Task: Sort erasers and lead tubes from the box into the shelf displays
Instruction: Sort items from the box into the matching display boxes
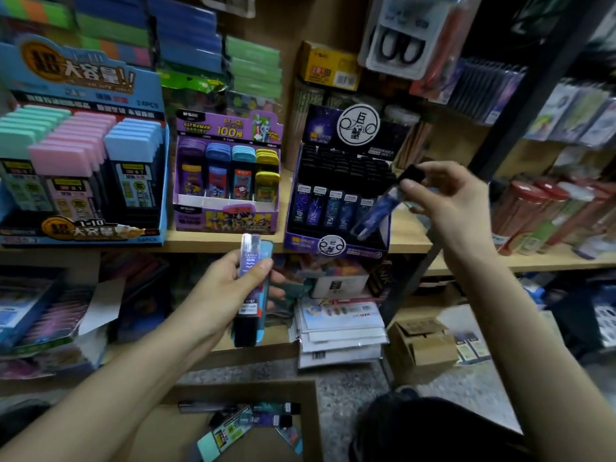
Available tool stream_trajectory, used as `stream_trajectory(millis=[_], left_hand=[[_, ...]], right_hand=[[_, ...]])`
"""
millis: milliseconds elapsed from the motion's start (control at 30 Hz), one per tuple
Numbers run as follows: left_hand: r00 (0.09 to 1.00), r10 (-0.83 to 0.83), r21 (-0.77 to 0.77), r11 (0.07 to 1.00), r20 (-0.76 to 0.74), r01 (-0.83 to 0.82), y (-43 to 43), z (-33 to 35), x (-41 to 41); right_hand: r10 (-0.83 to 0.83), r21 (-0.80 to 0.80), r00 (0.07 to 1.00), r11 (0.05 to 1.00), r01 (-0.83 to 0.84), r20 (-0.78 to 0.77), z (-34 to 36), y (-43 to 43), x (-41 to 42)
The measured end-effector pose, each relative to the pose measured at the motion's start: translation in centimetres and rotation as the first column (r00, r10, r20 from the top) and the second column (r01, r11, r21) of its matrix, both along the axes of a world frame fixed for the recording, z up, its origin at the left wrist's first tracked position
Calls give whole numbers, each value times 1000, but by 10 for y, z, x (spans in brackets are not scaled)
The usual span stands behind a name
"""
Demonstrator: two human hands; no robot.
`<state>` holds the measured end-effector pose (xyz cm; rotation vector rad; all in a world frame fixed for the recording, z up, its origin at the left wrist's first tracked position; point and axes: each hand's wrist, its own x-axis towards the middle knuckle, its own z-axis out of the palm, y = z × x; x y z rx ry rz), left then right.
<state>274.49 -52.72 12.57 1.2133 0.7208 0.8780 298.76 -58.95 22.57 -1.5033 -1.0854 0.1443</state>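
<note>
Tubes of lead (250, 288), light and stiff, sat gripped in the left hand (226, 288) below the shelf (410, 238); farther right, the right hand (446, 201) pinched another tube (383, 208) by its black cap, over the dark display (336, 195). Smooth plastic looked slippery; grasp mid-body.

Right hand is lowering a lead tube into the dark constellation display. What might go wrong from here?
1. The blue lead tube hangs tilted, pinched only at its black cap by the right hand; it may miss the open slot at the right end of the constellation display or slip.
2. The left hand clutches several stacked tubes loosely in its fingers; one could drop.
</note>
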Motion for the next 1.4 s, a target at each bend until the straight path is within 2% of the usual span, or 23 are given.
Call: stream_trajectory(millis=[100, 267, 600, 767, 900, 1067, 1167, 1233, 1267, 1333, 1400], left_hand=[[1000, 5, 12, 1000, -30, -5, 1, -5, 1], [999, 26, 38, 999, -36, -24, 3, -9, 0], [997, 66, 37, 997, -30, -65, 5, -7, 0], [998, 55, 19, 998, -13, -55, 5, -7, 2], [998, 55, 5, 998, 3, -55, 4, -4, 3], [995, 78, 6, 997, 57, -78, 1, 6, 3], [984, 114, -12, 993, 134, -114, -1, 15, 2], [969, 149, -47, 989, 198, -142, -1, 20, 1], [960, 164, -64, 986, 228, -153, -1, 23, 1], [944, 194, -77, 981, 268, -180, 1, 29, 0], [924, 225, -89, 974, 309, -207, 2, 34, 0]], right_hand=[[-76, -6, 979, 997, 79, 191, -2, 6, 28], [22, -67, 955, 998, -2, 296, -21, 22, 46], [212, -140, 917, 975, -174, 337, -24, 28, 52], [80, -129, 940, 991, -39, 332, -34, 32, 49], [10, -132, 842, 989, 73, 540, -38, 38, 45], [-17, -182, 820, 972, 147, 572, -36, 38, 39], [-37, -152, 796, 975, 161, 604, -28, 33, 22], [-3, -140, 833, 985, 97, 554, -25, 29, -6], [66, -176, 873, 984, 23, 483, -26, 26, -25], [282, -326, 932, 924, -200, 228, -36, 17, -67], [434, -424, 898, 803, -419, -66, -50, 9, -105]])
